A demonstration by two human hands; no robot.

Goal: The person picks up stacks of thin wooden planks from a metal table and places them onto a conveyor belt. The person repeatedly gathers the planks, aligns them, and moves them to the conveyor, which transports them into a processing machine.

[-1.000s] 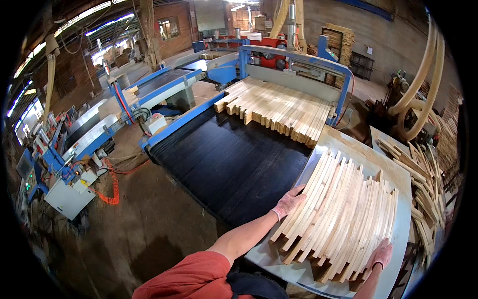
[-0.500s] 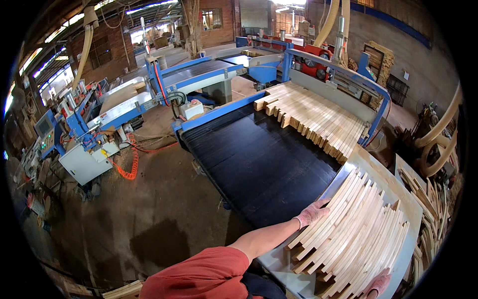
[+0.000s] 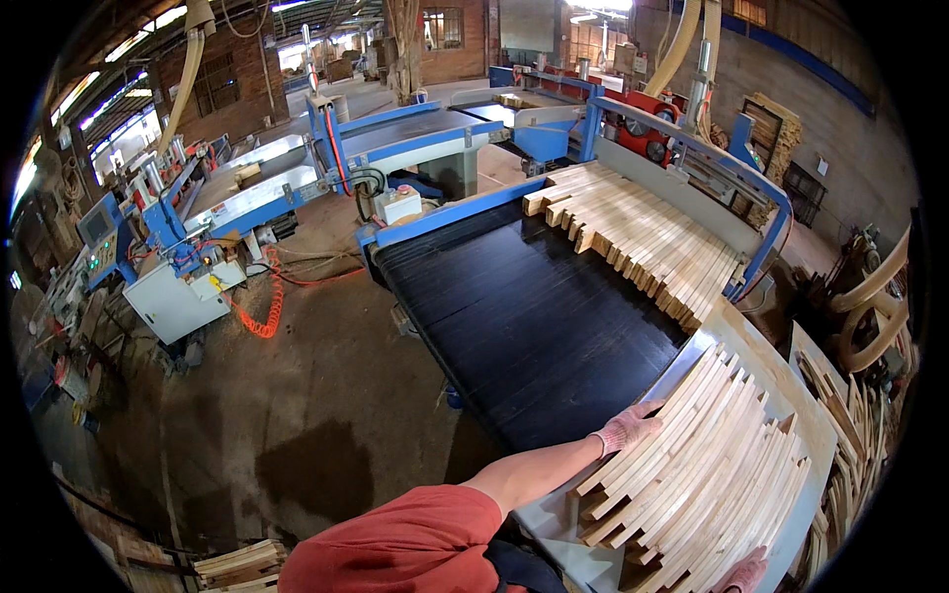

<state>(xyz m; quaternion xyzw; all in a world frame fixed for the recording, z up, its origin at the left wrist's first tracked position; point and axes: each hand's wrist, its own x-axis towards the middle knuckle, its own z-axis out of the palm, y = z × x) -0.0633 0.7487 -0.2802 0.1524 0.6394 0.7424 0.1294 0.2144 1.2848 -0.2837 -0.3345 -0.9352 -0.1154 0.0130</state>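
Observation:
A wide row of pale wooden strips (image 3: pixel 692 460) lies side by side, with uneven ends, on a smooth grey sheet at the lower right. My left hand (image 3: pixel 629 428), in a pinkish knit glove, rests against the row's left side, fingers stretched out along the outermost strip. At the opposite side, near the bottom edge of the picture, my gloved right hand (image 3: pixel 743 571) lies against the strips with its fingers extended. The lower part of that hand is cut off. Beyond, a second row of strips (image 3: pixel 633 232) sits on the far end of a black conveyor belt (image 3: pixel 524 316).
A blue frame (image 3: pixel 692 128) spans the machine behind the belt. More conveyors (image 3: pixel 415 138) stand farther back, with a control panel (image 3: pixel 104 237) and orange coiled hose (image 3: pixel 267 316) at left. Loose wood (image 3: pixel 850 455) is heaped at right; another stack (image 3: pixel 237 565) lies at lower left.
The whole view has swung slightly, so the surroundings sit farther right. My right hand has slipped a little nearer along the strips; my left hand stays at its side of the row.

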